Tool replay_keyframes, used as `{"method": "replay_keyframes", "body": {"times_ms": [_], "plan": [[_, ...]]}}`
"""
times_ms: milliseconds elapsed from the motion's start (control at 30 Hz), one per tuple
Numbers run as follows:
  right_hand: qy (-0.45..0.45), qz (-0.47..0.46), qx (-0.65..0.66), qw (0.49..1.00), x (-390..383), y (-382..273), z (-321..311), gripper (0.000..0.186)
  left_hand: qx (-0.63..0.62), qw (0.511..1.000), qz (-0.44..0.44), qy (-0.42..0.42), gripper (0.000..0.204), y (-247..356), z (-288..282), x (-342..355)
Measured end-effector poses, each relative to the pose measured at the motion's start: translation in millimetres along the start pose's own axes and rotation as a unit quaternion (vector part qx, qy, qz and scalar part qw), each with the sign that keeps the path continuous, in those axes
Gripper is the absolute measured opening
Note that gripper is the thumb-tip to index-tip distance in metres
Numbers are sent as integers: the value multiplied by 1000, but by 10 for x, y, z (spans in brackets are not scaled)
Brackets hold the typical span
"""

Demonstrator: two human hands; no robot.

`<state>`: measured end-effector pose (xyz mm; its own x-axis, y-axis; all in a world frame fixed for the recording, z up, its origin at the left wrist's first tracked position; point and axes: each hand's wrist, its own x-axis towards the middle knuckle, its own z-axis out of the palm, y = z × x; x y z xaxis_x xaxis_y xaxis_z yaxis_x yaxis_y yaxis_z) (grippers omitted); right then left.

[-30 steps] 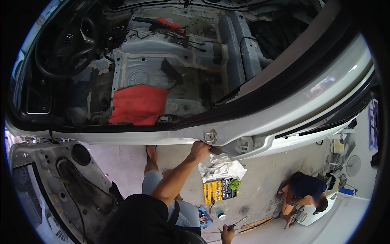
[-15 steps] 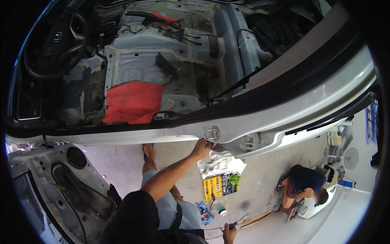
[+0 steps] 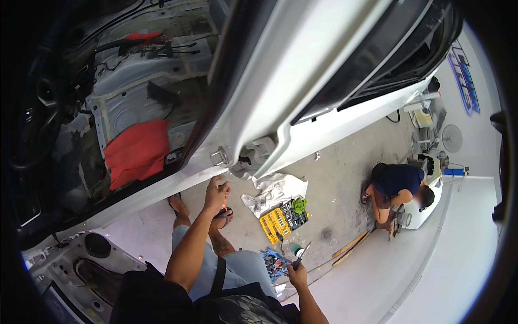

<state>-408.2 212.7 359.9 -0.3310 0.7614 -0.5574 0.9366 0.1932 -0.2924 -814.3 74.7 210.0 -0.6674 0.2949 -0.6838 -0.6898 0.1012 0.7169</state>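
Observation:
My left hand (image 3: 217, 193) is beside the white car's door sill, just below the metal door striker (image 3: 219, 156). Its fingers are curled together, with a small orange bit showing at them; what they hold I cannot make out. Lower right, my right hand (image 3: 297, 275) is closed round a dark-handled tool with a metal shaft (image 3: 305, 250), which points up and away from me. A second slim greyish length shows beside that grip, too unclear to name. Inside the stripped car, a red cloth (image 3: 137, 154) lies on the bare floor pan.
On the ground lie a white cloth (image 3: 278, 190), an open yellow tool case (image 3: 275, 224) with a green cloth (image 3: 298, 205), and a blue tray of tools (image 3: 275, 263). The open door (image 3: 81, 275) stands at lower left. Another person (image 3: 396, 186) crouches at right beside a white panel.
My view has swung toward the car's rear. My left hand has come off the body edge below the striker and drawn back slightly. The right hand, still holding its tool, is higher in view.

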Motion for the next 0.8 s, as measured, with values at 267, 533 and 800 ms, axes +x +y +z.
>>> {"method": "replay_keyframes", "body": {"times_ms": [267, 533, 800], "plan": [[-2, 83, 90, 992, -85, 329, 209, 34, -160, 966, -181, -89, 41, -780, 679, -540], [25, 108, 106, 988, -95, 867, 598, 39, 250, 907, 125, -315, 30, -1775, 1444, -967], [51, 124, 38, 990, 1361, 1764, 2629, 36, 112, 923, 368, 33, 19, -335, 221, 177]]}}
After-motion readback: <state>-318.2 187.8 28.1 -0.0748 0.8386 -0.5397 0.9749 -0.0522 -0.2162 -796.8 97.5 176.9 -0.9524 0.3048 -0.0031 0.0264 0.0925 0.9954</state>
